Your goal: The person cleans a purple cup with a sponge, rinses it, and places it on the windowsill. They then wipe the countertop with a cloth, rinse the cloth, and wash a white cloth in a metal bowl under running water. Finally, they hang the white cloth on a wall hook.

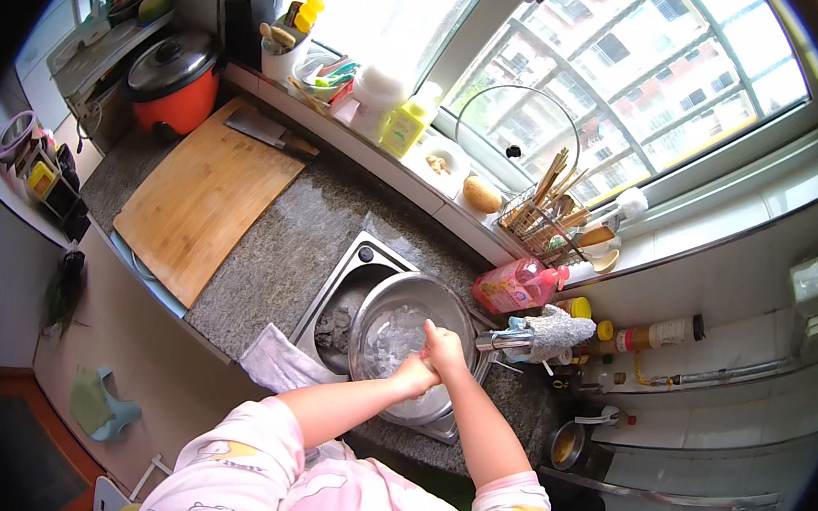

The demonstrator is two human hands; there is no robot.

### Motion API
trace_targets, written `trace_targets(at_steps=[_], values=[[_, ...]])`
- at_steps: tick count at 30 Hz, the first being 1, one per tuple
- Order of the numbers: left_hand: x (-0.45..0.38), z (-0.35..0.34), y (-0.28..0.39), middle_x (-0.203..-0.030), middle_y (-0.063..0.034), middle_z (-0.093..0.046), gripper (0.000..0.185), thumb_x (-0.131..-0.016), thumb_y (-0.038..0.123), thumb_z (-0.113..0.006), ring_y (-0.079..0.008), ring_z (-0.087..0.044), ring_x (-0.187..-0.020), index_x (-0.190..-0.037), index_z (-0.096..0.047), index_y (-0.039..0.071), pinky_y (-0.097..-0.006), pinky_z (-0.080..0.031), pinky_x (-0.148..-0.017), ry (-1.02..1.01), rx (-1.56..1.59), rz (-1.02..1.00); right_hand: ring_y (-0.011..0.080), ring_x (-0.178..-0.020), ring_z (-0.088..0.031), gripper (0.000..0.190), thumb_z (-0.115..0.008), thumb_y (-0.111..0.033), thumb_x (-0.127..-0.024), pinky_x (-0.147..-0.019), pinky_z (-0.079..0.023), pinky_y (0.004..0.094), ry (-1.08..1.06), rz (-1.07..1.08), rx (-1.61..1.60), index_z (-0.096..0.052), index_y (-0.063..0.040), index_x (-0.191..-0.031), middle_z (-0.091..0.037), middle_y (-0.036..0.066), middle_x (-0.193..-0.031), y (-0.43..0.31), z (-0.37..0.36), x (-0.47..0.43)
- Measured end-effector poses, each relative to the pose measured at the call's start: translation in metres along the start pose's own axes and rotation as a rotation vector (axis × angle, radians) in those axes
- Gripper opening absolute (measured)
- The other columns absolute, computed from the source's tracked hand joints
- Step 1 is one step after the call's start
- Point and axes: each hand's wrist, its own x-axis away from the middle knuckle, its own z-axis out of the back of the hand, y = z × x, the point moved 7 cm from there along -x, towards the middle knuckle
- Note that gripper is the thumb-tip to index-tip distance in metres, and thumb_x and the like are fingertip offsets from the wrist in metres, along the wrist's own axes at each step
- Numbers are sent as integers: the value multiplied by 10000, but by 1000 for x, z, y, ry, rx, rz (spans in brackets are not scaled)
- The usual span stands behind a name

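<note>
My left hand (415, 378) and my right hand (444, 349) are pressed together over a steel basin (388, 293). Their fingers are curled against each other. Whether anything small lies between the palms is hidden. Water (395, 334) with pale glints fills part of the basin. The basin rests across a stainless steel sink (345, 259), tilted or level I cannot tell. A dark grey crumpled thing (334, 330) lies in the uncovered part of the sink. The chrome faucet (494, 340) reaches over the basin's right rim, close to my right hand.
A grey cloth (285, 362) hangs over the counter's front edge. Left stand a wooden cutting board (205, 196), a cleaver (255, 127) and a red cooker (176, 104). A pink pump bottle (515, 285) stands behind the sink, below a chopstick basket (538, 222) on the sill.
</note>
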Motion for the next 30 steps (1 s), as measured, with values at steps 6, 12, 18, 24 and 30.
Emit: trace_targets(at_steps=[6, 12, 18, 24, 30], values=[[-35, 8, -45, -1226, -296, -606, 644, -864, 416, -613, -403, -597, -1156, -1260, -486, -76, -460, -480, -950, 304, -303, -41, 440, -950, -650, 492, -497, -413, -974, -856, -497, 493, 216, 121, 717, -730, 17, -910, -682, 271, -951, 6, -14, -10], [-58, -3, -64, -1196, -277, -618, 664, -884, 522, -557, -389, -605, -1123, -1227, -508, -45, -464, -473, -954, 158, -569, -116, 414, -888, -676, 534, -499, -464, -971, -821, -511, 484, 118, 214, 766, -683, 37, -964, -696, 252, -932, 9, -11, 6], [15, -1, -7, -611, -88, -561, 595, -897, 634, -487, -183, -534, -455, -966, -589, 52, -310, -414, -408, -218, -402, 178, 288, -1093, -613, 596, -414, -525, -1011, -930, -487, 441, -444, -132, -128, -525, -7, -1282, -634, 185, -1109, -8, -4, 40], [36, -40, 26, -705, -63, -529, 582, -955, 582, -433, -142, -459, -493, -963, -551, 13, -214, -369, -400, -752, 1268, 260, 314, -1319, -464, 607, -349, -460, -1025, -1110, -363, 479, -812, 50, -1135, -430, 10, -1400, -515, 179, -1397, 2, -16, 36], [53, -52, 47, -822, -86, -497, 665, -889, 634, -549, -148, -431, -571, -1183, -501, 39, -212, -374, -442, -833, 1854, 19, 339, -1263, -353, 482, -617, -359, -893, -1059, -286, 595, -659, 323, -1699, -482, -197, -1327, -433, 127, -1341, -48, -57, 61]])
